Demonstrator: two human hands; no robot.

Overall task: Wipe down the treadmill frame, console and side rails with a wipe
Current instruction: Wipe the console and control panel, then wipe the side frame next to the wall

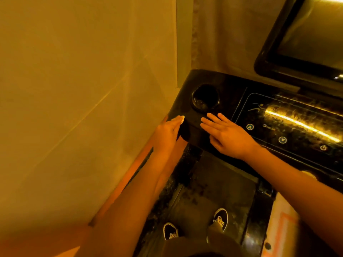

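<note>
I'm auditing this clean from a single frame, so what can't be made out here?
1. The wipe: in the head view only a pale corner shows beyond the left hand, which covers the rest.
2. The screen: cut off by the top and right edges.
3. The cup holder: its inside is too dark to tell what lies there.
4. The control panel: glare and blur make its small labels unreadable.
</note>
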